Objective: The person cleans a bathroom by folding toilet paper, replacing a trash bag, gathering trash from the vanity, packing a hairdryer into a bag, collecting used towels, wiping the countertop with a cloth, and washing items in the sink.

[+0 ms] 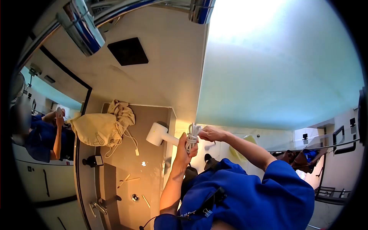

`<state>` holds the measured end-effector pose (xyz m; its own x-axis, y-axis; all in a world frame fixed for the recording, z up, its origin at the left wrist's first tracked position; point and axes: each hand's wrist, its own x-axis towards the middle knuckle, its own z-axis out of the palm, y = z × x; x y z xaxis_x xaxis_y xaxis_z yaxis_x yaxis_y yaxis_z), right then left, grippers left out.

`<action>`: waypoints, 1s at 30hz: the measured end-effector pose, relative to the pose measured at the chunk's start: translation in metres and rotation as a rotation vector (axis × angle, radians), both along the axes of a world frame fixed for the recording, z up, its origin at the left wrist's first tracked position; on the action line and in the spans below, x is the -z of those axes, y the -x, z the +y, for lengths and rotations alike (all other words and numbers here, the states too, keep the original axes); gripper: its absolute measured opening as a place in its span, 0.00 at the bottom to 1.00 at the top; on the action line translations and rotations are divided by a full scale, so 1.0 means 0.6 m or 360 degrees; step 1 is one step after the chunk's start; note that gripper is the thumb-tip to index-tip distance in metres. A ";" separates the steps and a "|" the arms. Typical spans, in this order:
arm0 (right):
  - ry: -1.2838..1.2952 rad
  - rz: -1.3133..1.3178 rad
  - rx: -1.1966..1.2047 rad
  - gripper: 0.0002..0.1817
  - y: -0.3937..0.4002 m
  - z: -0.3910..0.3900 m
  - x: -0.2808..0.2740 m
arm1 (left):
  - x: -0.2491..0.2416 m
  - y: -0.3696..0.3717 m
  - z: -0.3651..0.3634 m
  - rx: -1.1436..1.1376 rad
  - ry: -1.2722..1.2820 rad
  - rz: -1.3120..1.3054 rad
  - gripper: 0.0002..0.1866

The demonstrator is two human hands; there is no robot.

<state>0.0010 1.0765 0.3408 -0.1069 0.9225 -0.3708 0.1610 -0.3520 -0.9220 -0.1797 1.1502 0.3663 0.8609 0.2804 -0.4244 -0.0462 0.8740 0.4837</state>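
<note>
A white hair dryer (156,134) is held out over the edge of a brown counter, its head pointing left. My left hand (184,148) is closed around its handle and the bundled white cord (192,138). The cord is looped into a bunch with turns wrapped about its middle. At the bunch's right side, my right hand (211,134) has its fingers curled in against the cord. A cream drawstring bag (96,128) with a printed picture lies on the counter to the left, its strings trailing down.
On the basin surface lie several thin pale sticks (128,180) near a round drain (135,197). A metal tap (97,209) and a small black object (93,160) stand by the mirror (50,153). A frosted glass panel (276,73) rises ahead on the right. Chrome rails (80,27) cross overhead.
</note>
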 end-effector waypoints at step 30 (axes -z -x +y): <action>-0.0594 0.0461 0.1175 0.11 0.080 -0.030 -0.106 | 0.007 -0.063 -0.027 -0.0574 -0.1007 0.0031 0.19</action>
